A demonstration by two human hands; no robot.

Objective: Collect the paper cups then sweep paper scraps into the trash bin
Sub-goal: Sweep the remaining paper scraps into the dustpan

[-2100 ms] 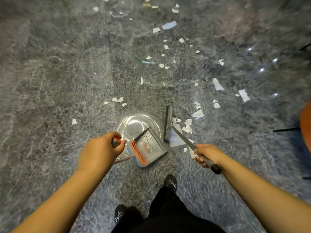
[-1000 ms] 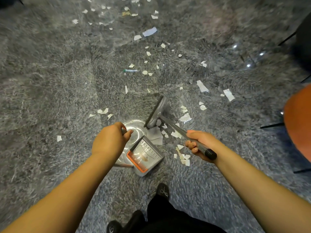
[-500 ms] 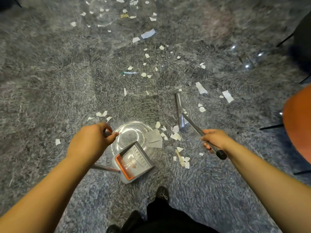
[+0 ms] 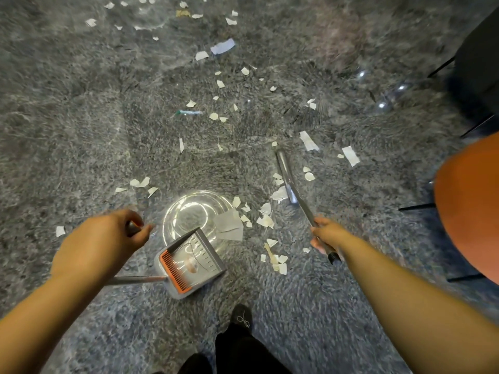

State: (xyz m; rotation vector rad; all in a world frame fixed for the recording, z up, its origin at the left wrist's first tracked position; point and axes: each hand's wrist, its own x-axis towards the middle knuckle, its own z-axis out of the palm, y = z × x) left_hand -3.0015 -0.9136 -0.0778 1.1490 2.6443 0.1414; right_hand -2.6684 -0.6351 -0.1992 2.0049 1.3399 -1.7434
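Note:
My left hand (image 4: 100, 244) grips the upright handle of a grey dustpan (image 4: 193, 263) with an orange comb edge; the pan rests on the glossy grey floor just ahead of my feet. My right hand (image 4: 328, 234) grips the handle of a grey broom (image 4: 286, 176), whose head lies on the floor up and to the right of the pan. White paper scraps (image 4: 266, 221) lie between broom and pan, with one larger sheet (image 4: 229, 225) at the pan's mouth. More scraps (image 4: 216, 85) are scattered further ahead. No paper cups or trash bin are in view.
An orange chair seat (image 4: 469, 206) stands at the right edge with dark legs. A dark object (image 4: 478, 63) sits at the top right. A blue-grey paper strip (image 4: 222, 46) and a small teal item (image 4: 189, 112) lie among the far scraps. My black shoe (image 4: 241, 318) is behind the pan.
The broom head has swung from beside the pan out to the right and further ahead. The dustpan has shifted slightly toward my feet and left. Scraps now lie gathered near the pan's mouth.

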